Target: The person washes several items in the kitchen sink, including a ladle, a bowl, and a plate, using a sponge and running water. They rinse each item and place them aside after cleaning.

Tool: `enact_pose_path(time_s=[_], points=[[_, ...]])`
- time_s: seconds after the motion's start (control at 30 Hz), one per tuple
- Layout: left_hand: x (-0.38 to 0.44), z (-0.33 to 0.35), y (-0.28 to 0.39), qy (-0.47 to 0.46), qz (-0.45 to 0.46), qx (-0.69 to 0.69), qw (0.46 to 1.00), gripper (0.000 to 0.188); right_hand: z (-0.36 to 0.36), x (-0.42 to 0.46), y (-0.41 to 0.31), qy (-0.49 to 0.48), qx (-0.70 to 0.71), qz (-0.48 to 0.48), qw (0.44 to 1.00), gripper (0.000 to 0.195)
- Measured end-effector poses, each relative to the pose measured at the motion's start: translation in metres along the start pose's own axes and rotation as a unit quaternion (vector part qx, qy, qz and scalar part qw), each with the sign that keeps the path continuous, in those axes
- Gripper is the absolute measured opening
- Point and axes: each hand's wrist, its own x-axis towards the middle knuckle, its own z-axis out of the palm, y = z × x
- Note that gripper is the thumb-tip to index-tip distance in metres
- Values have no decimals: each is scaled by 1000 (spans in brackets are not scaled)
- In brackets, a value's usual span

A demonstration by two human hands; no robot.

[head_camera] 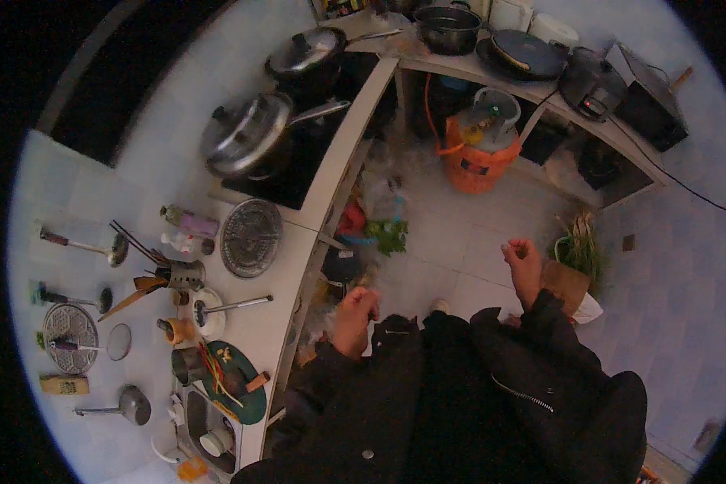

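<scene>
My left hand (356,322) hangs in front of the dark jacket, near the counter's edge, its fingers curled. Over the tiled floor my right hand (523,266) is held out with bent fingers; whether it holds anything small cannot be told. To the left, on the counter, lies a green cutting board (236,381) with a cleaver, red and green stalks and small pale pieces. Beside it a ladle (242,304) rests across a white plate (209,320). Two lidded pans, one a steel-lidded pan (248,136), stand on the black gas hob (323,157).
An orange-wrapped gas cylinder (484,151) stands on the floor ahead. Leafy greens (390,235) stick out at the left shelf, and spring onions (581,251) lie by the right wall. A sink (209,423) holds a bowl. A rice cooker (593,85) stands on the far counter.
</scene>
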Motion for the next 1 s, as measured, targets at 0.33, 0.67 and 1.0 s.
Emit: enact_pose_path(time_s=[0.33, 0.67, 1.0], points=[[112, 36, 52, 38, -14, -67, 997, 13, 45, 135, -45, -61, 40, 15, 997, 20], [257, 48, 172, -18, 42, -81, 996, 13, 138, 315, -135, -139, 45, -62, 987, 20], [306, 15, 223, 87, 53, -99, 990, 14, 290, 438, -214, -316, -8, -183, 931, 18]])
